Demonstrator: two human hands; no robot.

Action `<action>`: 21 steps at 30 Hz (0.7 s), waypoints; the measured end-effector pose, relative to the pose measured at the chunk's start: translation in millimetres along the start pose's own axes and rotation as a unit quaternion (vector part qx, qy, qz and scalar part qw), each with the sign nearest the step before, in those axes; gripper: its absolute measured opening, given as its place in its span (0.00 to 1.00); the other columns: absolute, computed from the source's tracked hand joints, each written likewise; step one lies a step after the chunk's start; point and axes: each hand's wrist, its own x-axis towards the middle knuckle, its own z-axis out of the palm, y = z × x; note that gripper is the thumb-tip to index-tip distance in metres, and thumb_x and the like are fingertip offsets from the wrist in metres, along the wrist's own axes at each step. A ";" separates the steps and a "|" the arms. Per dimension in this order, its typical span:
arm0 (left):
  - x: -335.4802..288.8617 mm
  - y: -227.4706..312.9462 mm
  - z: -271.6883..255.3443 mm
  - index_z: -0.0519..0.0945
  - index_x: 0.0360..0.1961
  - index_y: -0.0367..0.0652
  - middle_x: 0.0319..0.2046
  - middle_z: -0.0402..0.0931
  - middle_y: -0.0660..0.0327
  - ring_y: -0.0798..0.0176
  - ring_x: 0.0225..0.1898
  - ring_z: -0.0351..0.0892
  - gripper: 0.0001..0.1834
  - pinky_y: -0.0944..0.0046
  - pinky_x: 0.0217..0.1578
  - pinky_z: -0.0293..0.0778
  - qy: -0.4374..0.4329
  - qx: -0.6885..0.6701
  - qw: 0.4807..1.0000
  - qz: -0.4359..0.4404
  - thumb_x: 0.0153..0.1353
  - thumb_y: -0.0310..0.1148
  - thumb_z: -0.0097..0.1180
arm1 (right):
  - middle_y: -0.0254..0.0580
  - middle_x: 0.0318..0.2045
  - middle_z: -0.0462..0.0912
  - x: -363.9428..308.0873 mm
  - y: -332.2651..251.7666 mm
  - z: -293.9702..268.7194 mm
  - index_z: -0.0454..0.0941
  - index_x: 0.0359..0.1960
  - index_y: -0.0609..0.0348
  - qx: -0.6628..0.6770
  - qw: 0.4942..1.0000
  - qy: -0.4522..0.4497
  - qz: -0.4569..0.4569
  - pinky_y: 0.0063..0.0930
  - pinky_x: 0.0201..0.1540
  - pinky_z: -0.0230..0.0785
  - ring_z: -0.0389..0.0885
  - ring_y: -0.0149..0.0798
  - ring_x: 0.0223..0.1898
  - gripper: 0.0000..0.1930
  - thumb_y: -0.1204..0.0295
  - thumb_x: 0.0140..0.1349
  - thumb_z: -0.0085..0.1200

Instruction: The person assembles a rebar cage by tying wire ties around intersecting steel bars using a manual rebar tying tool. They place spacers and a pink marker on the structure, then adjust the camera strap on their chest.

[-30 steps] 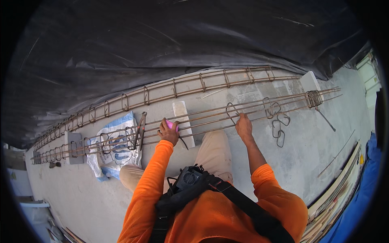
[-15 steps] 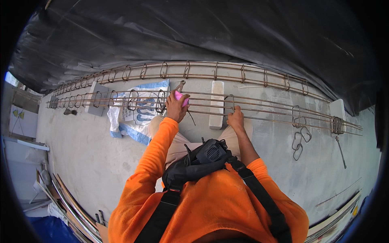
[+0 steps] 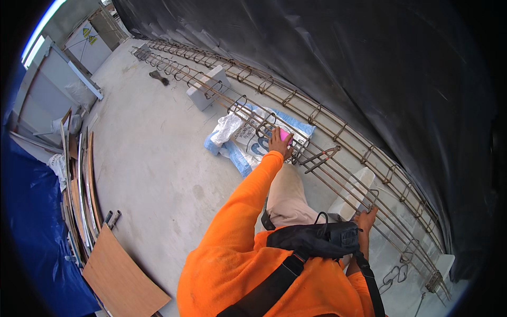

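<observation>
Left hand (image 3: 279, 145), curled round pink object (image 3: 285, 137), was over rebar cage (image 3: 346, 182); right hand (image 3: 365, 219) was at stirrup (image 3: 373, 196), grip unclear.

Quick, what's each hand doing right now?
Left hand: closed, holding the pink block at the bars.
Right hand: closed, seemingly holding a hoop.

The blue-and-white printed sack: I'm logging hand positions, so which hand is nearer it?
Left. The left hand appears over the sack, holding a small pink object; the right hand is farther off, beside a pale rectangular block.
</observation>
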 end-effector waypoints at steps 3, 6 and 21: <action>-7.0 -29.2 -5.0 0.67 0.72 0.66 0.77 0.38 0.36 0.27 0.76 0.43 0.42 0.40 0.73 0.53 0.062 -0.041 0.994 0.084 0.55 0.46 0.69 | 0.62 0.41 0.77 -10.8 0.8 -2.3 0.60 0.59 0.63 0.039 0.999 0.029 -0.010 0.34 0.23 0.82 0.85 0.45 0.23 0.21 0.85 0.64 0.44; -36.7 -7.8 -5.9 0.73 0.66 0.54 0.72 0.50 0.37 0.32 0.70 0.59 0.34 0.41 0.68 0.62 0.198 -0.210 0.952 0.100 0.57 0.26 0.63 | 0.60 0.33 0.81 -14.7 8.5 -1.0 0.63 0.55 0.63 -0.059 0.994 0.048 -0.074 0.39 0.26 0.79 0.85 0.47 0.24 0.18 0.83 0.63 0.46; -77.4 81.1 92.1 0.67 0.63 0.44 0.66 0.67 0.49 0.47 0.69 0.69 0.30 0.45 0.69 0.60 -0.188 -0.837 0.452 -0.246 0.67 0.51 0.57 | 0.74 0.41 0.81 -6.2 -7.1 5.4 0.64 0.53 0.64 -0.104 0.989 0.006 -0.110 0.62 0.50 0.69 0.79 0.74 0.46 0.21 0.77 0.58 0.54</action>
